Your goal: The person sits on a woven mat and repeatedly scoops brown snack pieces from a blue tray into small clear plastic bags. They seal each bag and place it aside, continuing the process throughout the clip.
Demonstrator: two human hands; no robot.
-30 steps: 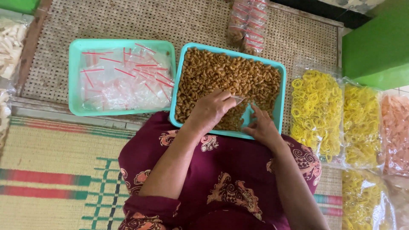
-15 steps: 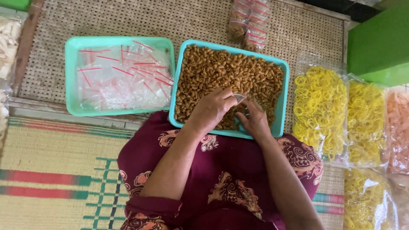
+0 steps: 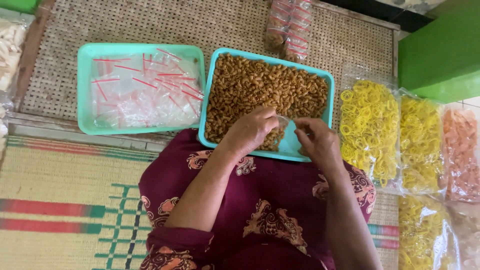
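Observation:
A teal tray full of brown curled snack pieces rests partly on my lap. My left hand and my right hand meet over the tray's near edge, and both pinch a small clear plastic bag between them. The bag's mouth sits just above the snack pieces. To the left a second teal tray holds several empty clear bags with red strips.
Sealed small packets lie at the far edge of the woven mat. Large bags of yellow ring snacks and orange snacks lie at the right. A green wall stands at the upper right.
My right hand has moved left and up toward my left hand, so both now hold the small bag together over the tray. The view shifted slightly.

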